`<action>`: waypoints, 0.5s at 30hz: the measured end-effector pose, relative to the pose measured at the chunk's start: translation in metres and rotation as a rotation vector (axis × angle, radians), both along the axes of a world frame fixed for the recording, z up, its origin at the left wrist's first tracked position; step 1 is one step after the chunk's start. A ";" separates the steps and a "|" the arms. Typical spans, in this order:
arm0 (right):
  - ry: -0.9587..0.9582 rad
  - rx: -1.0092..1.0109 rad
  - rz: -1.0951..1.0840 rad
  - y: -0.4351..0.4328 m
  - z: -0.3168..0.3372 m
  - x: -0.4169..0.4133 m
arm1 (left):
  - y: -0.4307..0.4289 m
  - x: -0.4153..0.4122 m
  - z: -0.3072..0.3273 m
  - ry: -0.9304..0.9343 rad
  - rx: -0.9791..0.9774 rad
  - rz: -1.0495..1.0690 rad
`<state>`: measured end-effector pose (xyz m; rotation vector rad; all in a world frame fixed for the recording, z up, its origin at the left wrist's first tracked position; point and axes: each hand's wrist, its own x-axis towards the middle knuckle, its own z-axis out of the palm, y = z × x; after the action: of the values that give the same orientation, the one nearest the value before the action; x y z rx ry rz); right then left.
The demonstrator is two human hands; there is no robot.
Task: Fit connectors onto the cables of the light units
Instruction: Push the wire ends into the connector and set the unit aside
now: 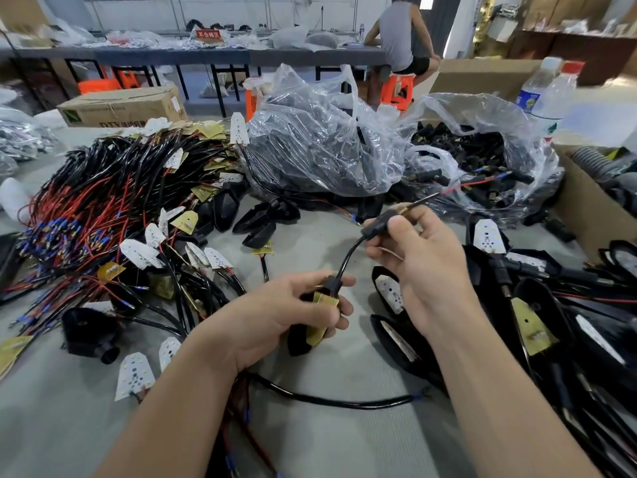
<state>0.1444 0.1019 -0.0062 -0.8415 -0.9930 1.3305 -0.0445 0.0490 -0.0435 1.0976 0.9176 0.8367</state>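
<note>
Light unit (315, 334) sat at 6 o'clock of centre, left hand (275, 315) clamped round its light, rigid housing. Limp cable (348, 257) rose toward 1 o'clock. Right hand (424, 267) pinched the connector (377, 225); best gripped behind the brass terminal (412, 207), probably bendable.

Left hand's fingers (306, 284) hide most of the light unit (298, 341).
</note>
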 end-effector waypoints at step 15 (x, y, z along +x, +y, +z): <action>-0.250 -0.065 0.306 -0.004 -0.012 0.005 | 0.001 0.004 0.000 0.222 0.064 0.108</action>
<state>0.1490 0.0982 -0.0180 -0.9491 -1.3208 1.5478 -0.0401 0.0500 -0.0439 1.2219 1.1496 0.8484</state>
